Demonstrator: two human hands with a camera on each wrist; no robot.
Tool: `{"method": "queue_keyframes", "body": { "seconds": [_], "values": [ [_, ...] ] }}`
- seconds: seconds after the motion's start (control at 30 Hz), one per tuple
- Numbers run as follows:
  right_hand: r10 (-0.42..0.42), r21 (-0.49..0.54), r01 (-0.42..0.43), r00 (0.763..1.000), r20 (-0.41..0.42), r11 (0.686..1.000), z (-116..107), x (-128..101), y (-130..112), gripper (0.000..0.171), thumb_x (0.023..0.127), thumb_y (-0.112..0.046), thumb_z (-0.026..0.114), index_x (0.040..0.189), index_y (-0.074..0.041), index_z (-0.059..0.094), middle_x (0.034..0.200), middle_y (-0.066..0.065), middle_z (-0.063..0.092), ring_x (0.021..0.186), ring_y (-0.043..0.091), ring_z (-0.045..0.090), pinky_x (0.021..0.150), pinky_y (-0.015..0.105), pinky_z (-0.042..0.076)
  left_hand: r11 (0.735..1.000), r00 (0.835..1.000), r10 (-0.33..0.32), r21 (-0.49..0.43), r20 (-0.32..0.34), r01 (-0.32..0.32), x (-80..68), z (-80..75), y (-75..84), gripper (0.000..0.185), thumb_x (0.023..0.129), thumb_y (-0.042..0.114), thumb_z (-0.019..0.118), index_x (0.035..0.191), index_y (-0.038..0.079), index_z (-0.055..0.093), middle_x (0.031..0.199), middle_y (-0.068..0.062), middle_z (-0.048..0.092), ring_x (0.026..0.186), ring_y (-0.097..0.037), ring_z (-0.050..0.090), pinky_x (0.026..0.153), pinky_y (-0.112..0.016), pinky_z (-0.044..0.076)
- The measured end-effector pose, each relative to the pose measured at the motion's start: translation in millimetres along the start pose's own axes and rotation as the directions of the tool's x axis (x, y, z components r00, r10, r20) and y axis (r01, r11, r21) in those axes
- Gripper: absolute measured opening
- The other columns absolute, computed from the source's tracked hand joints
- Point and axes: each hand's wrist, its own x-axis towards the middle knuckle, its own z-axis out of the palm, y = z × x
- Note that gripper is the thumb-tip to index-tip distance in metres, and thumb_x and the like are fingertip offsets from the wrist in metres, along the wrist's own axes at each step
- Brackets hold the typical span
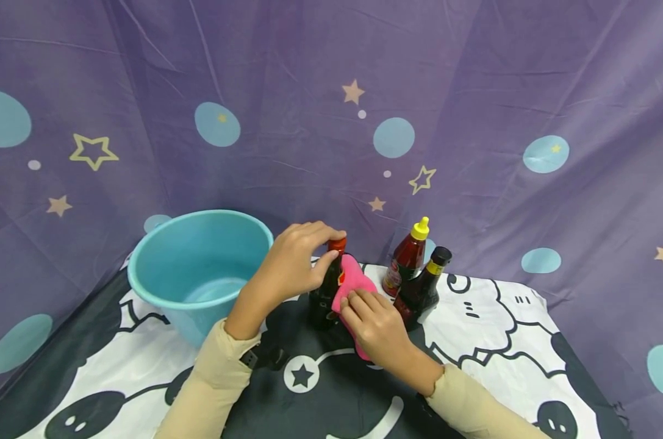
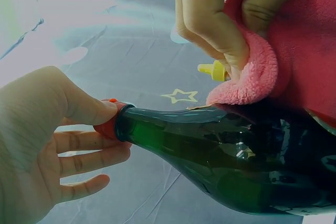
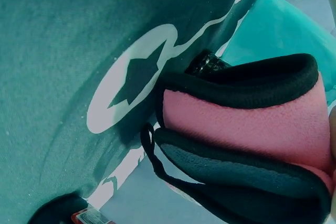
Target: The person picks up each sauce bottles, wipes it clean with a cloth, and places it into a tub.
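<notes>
A dark green glass bottle stands upright on the patterned cloth. My left hand pinches its red cap between thumb and fingers; the left wrist view shows the glass neck just past the thumb. With curled fingers, my right hand grips a fuzzy pink cloth and holds it against the bottle's side. In the right wrist view the folded pink cloth has black edging and a black loop. The cloth hides part of the bottle and its label.
A light blue bucket stands left of the bottle. To the right are a red sauce bottle with a yellow nozzle and a dark bottle with a black cap. Behind hangs a purple curtain.
</notes>
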Motion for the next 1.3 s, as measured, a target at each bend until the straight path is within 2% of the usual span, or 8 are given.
{"method": "queue_keyframes", "body": {
  "seconds": [0.2,0.43,0.77,1.3],
  "values": [
    [0.003,-0.003,-0.003,1.000,0.029,1.000,-0.7,-1.5,-1.3,0.036,0.109,-0.011,0.043,0.096,-0.004,0.075,0.095,0.010,0.076,0.086,0.025,0.072,0.079,0.036,0.060,1.000,1.000,0.001,-0.005,0.001,-0.001,-0.2,0.4,-0.4,0.026,0.090,0.011,0.076,0.116,0.009,0.074,0.104,-0.004,0.075,0.095,-0.021,0.070,0.089,-0.042,0.056],
    [0.000,0.007,0.000,0.999,0.043,1.000,0.9,-4.5,-2.2,0.033,0.108,-0.009,0.044,0.094,-0.004,0.074,0.094,0.010,0.074,0.086,0.024,0.071,0.079,0.035,0.060,1.000,1.000,-0.008,-0.007,0.007,0.008,0.2,-0.3,0.2,0.027,0.090,0.011,0.076,0.116,0.009,0.074,0.105,-0.004,0.075,0.095,-0.021,0.070,0.091,-0.043,0.056],
    [-0.051,-0.003,0.051,0.996,0.070,0.999,1.3,-7.4,0.1,0.031,0.106,-0.006,0.045,0.095,-0.003,0.073,0.093,0.009,0.072,0.083,0.023,0.069,0.076,0.033,0.058,1.000,1.000,-0.006,-0.023,0.004,0.006,0.1,0.1,0.0,0.027,0.090,0.012,0.076,0.116,0.008,0.074,0.104,-0.005,0.075,0.092,-0.021,0.071,0.092,-0.045,0.055],
    [-0.117,0.034,0.113,0.982,0.146,0.993,3.3,-18.4,0.1,0.045,0.110,-0.004,0.031,0.099,-0.004,0.075,0.095,0.007,0.073,0.093,0.020,0.072,0.081,0.032,0.060,0.999,1.000,0.002,-0.033,0.003,-0.002,0.3,0.7,-1.1,0.026,0.091,0.013,0.075,0.116,0.008,0.074,0.103,-0.004,0.075,0.090,-0.019,0.072,0.093,-0.045,0.055]
  ]
}}
